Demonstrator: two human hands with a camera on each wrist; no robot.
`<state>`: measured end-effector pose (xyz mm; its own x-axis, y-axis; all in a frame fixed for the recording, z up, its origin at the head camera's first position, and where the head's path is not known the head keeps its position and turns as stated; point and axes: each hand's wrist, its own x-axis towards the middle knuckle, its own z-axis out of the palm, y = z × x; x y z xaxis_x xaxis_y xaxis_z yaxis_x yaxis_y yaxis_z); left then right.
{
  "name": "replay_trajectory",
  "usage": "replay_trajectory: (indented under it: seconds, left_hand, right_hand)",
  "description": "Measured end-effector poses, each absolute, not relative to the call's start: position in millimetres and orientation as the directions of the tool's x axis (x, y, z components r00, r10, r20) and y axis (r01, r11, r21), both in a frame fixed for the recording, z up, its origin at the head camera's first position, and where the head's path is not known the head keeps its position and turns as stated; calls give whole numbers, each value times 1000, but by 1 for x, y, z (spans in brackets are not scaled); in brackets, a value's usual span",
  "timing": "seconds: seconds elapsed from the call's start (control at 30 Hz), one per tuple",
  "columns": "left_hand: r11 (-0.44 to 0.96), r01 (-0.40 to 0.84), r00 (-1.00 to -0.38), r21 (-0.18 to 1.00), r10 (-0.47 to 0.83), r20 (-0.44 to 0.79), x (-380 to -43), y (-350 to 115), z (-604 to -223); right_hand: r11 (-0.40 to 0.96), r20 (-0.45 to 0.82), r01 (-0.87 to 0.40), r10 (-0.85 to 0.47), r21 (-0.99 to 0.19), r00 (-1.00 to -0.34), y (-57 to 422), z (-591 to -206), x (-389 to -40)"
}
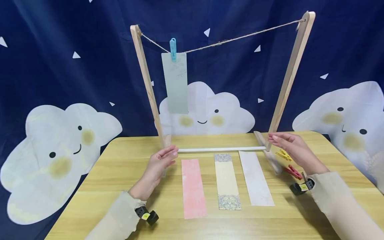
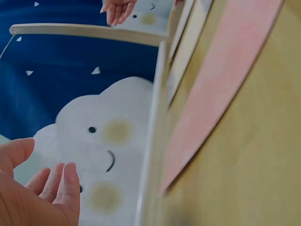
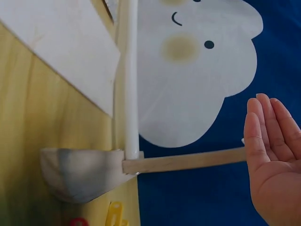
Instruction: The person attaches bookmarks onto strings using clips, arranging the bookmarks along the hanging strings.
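My left hand (image 1: pixel 162 160) is held in front of the wooden stand's left post (image 1: pixel 147 80), fingers relaxed and holding nothing. On the other side my right hand (image 1: pixel 289 146) is beside the right post (image 1: pixel 289 76), its fingers extended and its palm bare in the right wrist view. A twine line (image 1: pixel 240 36) sags between the post tops. From it hangs a pale green paper strip (image 1: pixel 176 86), clipped by a blue clothespin (image 1: pixel 173 50). Below the white crossbar (image 1: pixel 222 149) lie a pink strip (image 1: pixel 193 190), a cream patterned strip (image 1: pixel 227 183) and a white strip (image 1: pixel 256 180).
A yellow clothespin (image 1: pixel 283 154) and a red clothespin (image 1: pixel 293 172) lie on the wooden table (image 1: pixel 120 186) by the stand's right foot (image 1: pixel 274 163). Behind the table hangs a dark blue curtain (image 1: pixel 75 76) printed with white clouds.
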<state>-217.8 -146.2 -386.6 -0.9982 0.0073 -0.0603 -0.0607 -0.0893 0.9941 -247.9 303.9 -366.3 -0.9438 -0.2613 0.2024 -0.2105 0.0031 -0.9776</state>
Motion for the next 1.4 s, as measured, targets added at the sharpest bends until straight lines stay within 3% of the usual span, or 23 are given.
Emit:
replay_trajectory:
  seconds: [0.17,0.4,0.73,0.83,0.9,1.07,1.4]
  left_hand:
    - [-40,-70,-997,997,23,-69,-214,-140,-402]
    - [56,-106,-992,993,62,-110,-201,-138,-419]
    - [132,-155,-982,979,86,-167,-193,-135,-432]
    - [160,-172,-978,972,86,-188,-190,-133,-435]
    - [171,-171,-979,970,84,-188,-189,-131,-436]
    - [195,-153,-982,969,80,-172,-187,-129,-440]
    - [225,-123,-987,967,70,-142,-188,-127,-443]
  right_hand:
    - [-98,228,-210,-261,-973,-938,320,-372,-243]
    - [-53,180,-172,-257,-984,-949,347,-383,-242]
    - [-153,110,-71,-265,-986,-958,376,-400,-244]
    - [0,31,-31,-217,-1000,-976,379,-402,-248]
    - [175,-51,22,-161,-984,-986,380,-403,-251]
    - [493,-207,148,-67,-857,-976,380,-411,-257]
    - [608,-226,126,-90,-784,-970,378,-418,-264]
